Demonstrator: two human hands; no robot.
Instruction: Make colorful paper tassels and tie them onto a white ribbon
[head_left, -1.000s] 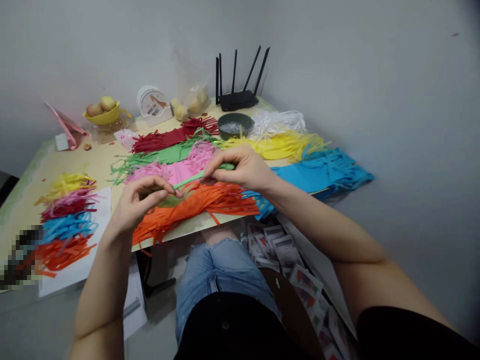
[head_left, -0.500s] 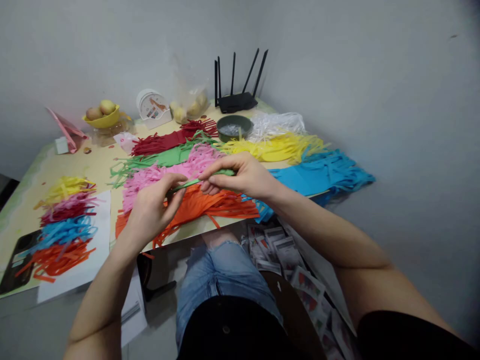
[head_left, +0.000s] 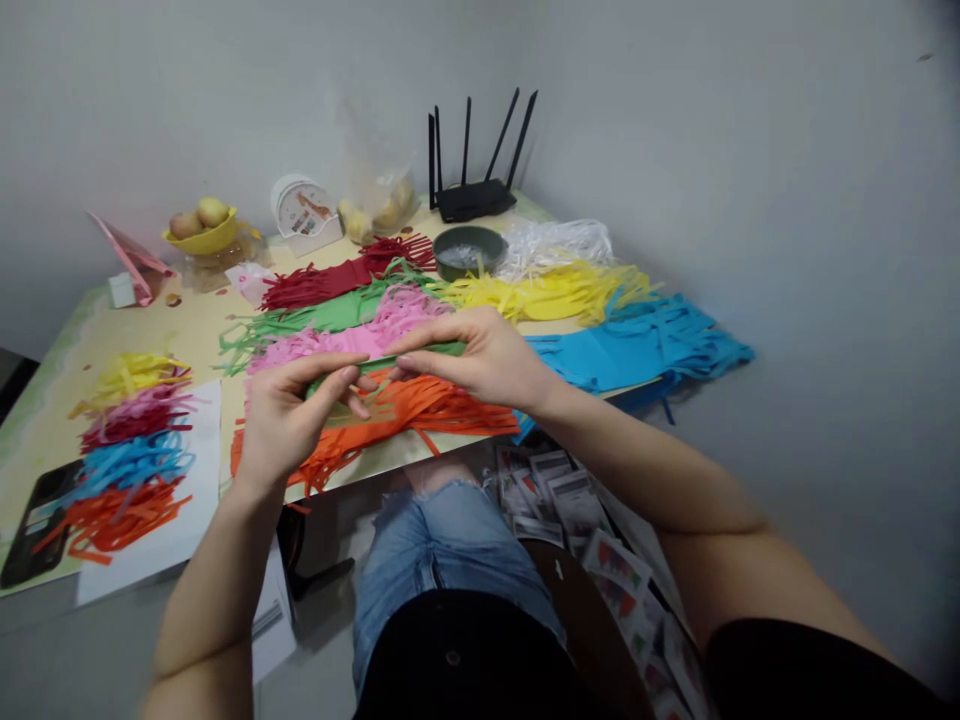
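Observation:
Between my two hands a strip of green fringed paper (head_left: 379,364) is stretched above the table's front part. My left hand (head_left: 304,400) pinches its left end between thumb and fingers. The right end is gripped by my right hand (head_left: 480,360), with some green showing past its fingers. Just below and behind my hands lie orange fringed paper (head_left: 420,405) and pink fringed paper (head_left: 352,340). Farther back are green fringed paper (head_left: 337,313) and dark red fringed paper (head_left: 337,278).
Yellow (head_left: 551,290) and blue fringed paper (head_left: 630,345) lie at the right. A dark green bowl (head_left: 469,265) and a black router (head_left: 472,202) stand behind. At left are small coloured bundles (head_left: 135,460) on white paper (head_left: 202,470) and a phone (head_left: 34,540). Printed packets (head_left: 574,505) sit below the table.
My left hand has turned, its fingers now reaching along the green paper toward my right hand. My right hand has shifted slightly left. The strip is held more level.

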